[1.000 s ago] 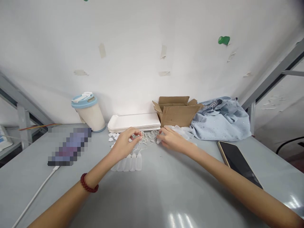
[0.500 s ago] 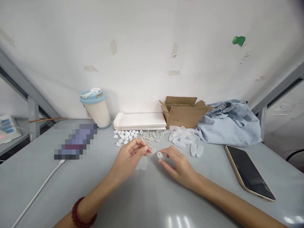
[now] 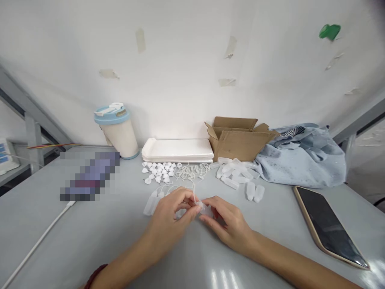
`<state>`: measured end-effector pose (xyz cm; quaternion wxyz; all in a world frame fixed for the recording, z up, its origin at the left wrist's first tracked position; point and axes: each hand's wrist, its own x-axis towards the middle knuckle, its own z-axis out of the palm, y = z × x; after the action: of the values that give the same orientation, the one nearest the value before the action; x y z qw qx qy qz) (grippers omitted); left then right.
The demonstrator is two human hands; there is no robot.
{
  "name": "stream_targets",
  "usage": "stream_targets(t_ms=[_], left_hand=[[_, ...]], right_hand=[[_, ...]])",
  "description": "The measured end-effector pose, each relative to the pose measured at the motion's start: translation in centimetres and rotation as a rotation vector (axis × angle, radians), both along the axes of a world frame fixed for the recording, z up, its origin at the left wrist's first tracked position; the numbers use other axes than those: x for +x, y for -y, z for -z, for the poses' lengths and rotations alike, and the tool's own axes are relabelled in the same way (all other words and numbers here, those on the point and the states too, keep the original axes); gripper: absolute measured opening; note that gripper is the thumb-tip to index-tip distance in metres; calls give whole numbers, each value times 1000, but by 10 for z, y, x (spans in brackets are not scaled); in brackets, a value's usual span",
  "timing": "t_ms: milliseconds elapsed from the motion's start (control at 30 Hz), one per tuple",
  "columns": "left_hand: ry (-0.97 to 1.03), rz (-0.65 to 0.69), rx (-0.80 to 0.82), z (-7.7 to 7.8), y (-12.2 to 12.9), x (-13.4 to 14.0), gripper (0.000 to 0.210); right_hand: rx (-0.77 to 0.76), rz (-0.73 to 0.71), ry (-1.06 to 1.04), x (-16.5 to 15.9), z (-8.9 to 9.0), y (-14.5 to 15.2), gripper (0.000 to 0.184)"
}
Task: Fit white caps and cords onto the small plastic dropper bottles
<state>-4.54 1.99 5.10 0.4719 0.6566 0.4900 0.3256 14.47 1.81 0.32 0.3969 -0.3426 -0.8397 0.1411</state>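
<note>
My left hand (image 3: 174, 214) pinches a small white cap (image 3: 199, 205) with a pale cord (image 3: 194, 191) rising from it. Against the cap, my right hand (image 3: 228, 220) grips a translucent plastic tube (image 3: 207, 210) between thumb and fingers. The fingers partly cover both parts, so how far they are joined cannot be seen. Just left of my left hand lie several clear tubes with cords (image 3: 151, 203). Beyond the hands are a pile of white caps (image 3: 159, 171), a heap of pale cords (image 3: 190, 171) and a pile of translucent tubes (image 3: 236, 173).
Behind the piles sit a stack of white packets (image 3: 177, 150), an open cardboard box (image 3: 245, 145) and blue cloth (image 3: 300, 160). A phone (image 3: 327, 224) lies at right. At left stand a lidded cup (image 3: 118, 134) and a pixelated device (image 3: 94, 174) with a white cable (image 3: 42, 243).
My hands have come together, so the cap in my left hand now meets the tube in my right. The view has shifted slightly, and the corded tubes by my left hand show more.
</note>
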Motion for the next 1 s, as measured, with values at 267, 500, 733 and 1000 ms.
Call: stream_targets(t_ms=[267,500,733,1000], left_hand=[[19,1,-62,-1,1,2,22],[30,-20,-73,7,1,1,34],[-270,-86,835,17,4,2,33],[-615,119,1122,20,8,10,34]], right_hand=[[-25,19,-49,-1,1,3,34],[32,-13,-51,-1,-2,1,33],[-136,92,-165,0,-3,1,25],[-681,84,-385,-5,-5,-4,25]])
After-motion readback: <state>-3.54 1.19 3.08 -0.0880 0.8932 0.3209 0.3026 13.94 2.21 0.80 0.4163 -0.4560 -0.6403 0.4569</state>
